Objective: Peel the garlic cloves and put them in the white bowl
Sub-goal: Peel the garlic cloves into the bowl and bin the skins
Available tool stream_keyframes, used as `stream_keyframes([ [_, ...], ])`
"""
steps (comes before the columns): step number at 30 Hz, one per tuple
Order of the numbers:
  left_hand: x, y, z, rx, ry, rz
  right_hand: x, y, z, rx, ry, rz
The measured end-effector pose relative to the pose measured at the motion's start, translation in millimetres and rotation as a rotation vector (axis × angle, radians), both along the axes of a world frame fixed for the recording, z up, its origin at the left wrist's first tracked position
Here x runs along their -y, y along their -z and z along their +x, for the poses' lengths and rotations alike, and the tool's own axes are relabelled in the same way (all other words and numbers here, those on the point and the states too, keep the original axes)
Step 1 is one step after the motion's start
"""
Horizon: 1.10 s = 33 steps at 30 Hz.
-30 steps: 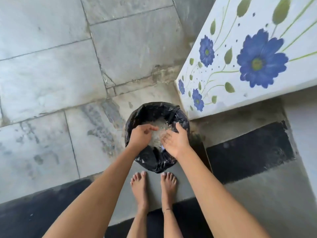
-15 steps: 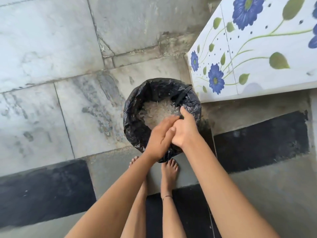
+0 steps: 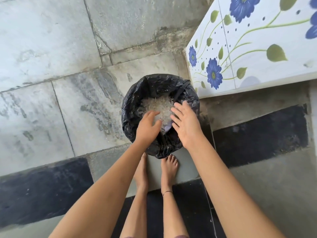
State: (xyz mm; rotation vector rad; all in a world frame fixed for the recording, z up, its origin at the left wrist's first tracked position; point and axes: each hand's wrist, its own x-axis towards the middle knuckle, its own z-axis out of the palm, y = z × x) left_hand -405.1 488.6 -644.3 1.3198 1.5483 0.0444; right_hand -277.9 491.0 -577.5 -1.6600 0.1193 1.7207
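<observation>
Over the round bin lined with a black plastic bag (image 3: 131, 107), the left hand (image 3: 148, 125) and right hand (image 3: 186, 125) hover spread wide, holding nothing. Pale papery garlic skins (image 3: 157, 104) lie inside the bin.

Soft, even daylight with no hard shadows. The pale floor slabs (image 3: 51, 48) at the far left carry a milky sheen, and the white flowered tiles (image 3: 257, 40) at the right are bright, close to washed out. It is dimmer under their ledge. Small glints speckle the crumpled black bin bag (image 3: 133, 100). The left hand (image 3: 148, 125) is smeared by motion blur – its fingers are soft – while the right hand (image 3: 186, 124) is only slightly blurred. Wide-angle distortion bends the floor joints toward the edges and swells the forearms (image 3: 96, 194) at the near edge
</observation>
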Motion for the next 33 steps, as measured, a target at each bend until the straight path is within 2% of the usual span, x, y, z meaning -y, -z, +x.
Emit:
stream_keyframes([
  [2,-5.1,-19.4,-0.4,0.013,-0.063,0.045,10.9,1.7,-1.2,0.27,-0.153,-0.051],
  [5,-6.7,-57.4,-7.6,-0.033,-0.047,0.091,30.9,-13.9,4.8,0.685,-0.585,-0.004],
  [8,-4.5,-106.6,-12.7,-0.07,0.043,0.172,44.4,-51.0,9.7,0.867,-0.772,0.115],
  [11,-1.0,-170.7,-16.6,-0.093,0.131,0.23,51.6,-106.2,8.7,0.908,-0.827,0.192],
  [14,10.8,-251.9,-20.7,-0.068,0.258,0.285,68.4,-183.5,1.1,0.913,-0.803,0.211],
  [18,32.1,-359.9,-23.2,-0.04,0.328,0.43,101.2,-284.6,-7.1,1.056,-0.768,0.3],
  [24,79.9,-502.2,-24.8,0.066,0.354,0.693,181.7,-437.4,6.2,1.309,-0.406,0.53],
  [28,126.5,-570.2,2.5,0.162,0.452,0.891,255.2,-504.5,22.7,1.482,-0.21,0.606],
  [33,198.9,-616.6,61.6,0.312,0.635,1.003,355.0,-548.1,51.3,1.682,0.047,0.589],
])
